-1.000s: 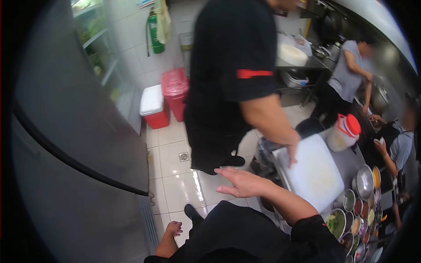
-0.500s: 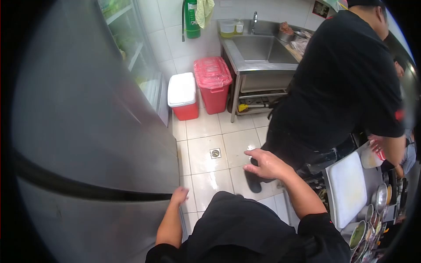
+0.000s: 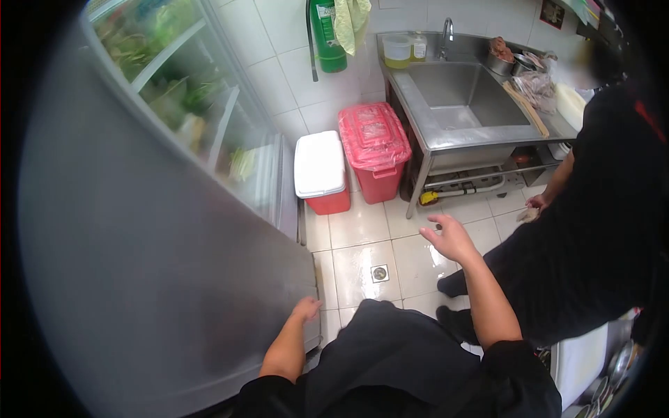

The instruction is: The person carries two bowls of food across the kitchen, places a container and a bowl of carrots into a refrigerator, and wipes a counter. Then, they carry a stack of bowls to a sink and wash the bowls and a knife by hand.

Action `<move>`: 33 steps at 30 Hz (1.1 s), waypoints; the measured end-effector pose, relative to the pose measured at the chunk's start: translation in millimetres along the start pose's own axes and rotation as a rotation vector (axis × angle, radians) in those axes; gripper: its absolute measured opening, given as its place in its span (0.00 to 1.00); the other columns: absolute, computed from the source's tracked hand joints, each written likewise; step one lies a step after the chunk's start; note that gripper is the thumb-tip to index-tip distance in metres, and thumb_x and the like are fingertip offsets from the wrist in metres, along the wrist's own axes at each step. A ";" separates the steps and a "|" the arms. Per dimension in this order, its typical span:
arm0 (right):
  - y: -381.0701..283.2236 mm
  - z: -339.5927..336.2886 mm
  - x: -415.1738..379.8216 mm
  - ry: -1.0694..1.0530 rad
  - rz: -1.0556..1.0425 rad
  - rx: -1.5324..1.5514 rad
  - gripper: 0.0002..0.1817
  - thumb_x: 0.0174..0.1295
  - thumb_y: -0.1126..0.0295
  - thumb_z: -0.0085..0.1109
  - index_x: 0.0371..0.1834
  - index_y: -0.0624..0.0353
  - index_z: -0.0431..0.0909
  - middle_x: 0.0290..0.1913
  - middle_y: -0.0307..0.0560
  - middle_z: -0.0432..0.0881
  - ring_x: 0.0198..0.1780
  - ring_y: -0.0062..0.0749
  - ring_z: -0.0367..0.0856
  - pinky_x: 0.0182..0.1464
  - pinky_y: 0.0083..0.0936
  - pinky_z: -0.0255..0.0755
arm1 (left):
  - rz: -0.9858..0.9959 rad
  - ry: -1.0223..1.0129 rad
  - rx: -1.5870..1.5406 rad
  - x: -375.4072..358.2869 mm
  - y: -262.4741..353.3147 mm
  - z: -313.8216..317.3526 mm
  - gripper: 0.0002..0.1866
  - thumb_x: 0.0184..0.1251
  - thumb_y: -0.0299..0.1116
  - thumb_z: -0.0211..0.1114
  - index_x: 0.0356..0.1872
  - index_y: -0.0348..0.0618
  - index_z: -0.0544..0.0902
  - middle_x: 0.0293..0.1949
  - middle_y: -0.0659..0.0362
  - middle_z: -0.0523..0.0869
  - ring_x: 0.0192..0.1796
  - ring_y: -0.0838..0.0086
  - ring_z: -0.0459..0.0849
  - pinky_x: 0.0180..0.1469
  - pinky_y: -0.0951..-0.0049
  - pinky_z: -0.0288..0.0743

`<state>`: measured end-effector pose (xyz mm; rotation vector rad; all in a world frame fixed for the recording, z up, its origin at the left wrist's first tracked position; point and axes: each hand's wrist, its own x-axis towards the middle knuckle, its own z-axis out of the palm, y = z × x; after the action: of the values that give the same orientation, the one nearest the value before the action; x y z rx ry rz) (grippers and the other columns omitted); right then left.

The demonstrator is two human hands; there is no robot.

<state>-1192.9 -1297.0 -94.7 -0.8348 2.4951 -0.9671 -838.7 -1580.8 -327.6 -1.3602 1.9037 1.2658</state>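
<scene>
Tiled kitchen floor (image 3: 362, 230); left hand (image 3: 305, 308) at steel fridge door (image 3: 174, 279).

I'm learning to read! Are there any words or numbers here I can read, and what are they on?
No text here can be read.
White label on the green fire extinguisher: print too blurred.
Dark sign on the wall at top right: too small and blurred.
Bottles beside the tap: labels too small.
</scene>
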 end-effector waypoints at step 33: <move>216.7 -140.8 117.5 0.162 0.765 -0.033 0.37 0.60 0.45 0.63 0.61 0.67 0.76 0.56 0.64 0.81 0.60 0.54 0.78 0.63 0.38 0.71 | 1.710 -0.058 0.817 107.3 610.4 -23.5 0.22 0.67 0.37 0.62 0.58 0.37 0.77 0.59 0.48 0.80 0.66 0.53 0.75 0.72 0.52 0.61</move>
<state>-1440.0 -1171.7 -156.4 0.2228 2.6140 -0.7250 -1433.7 -1603.2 -154.1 0.9928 2.9215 0.6736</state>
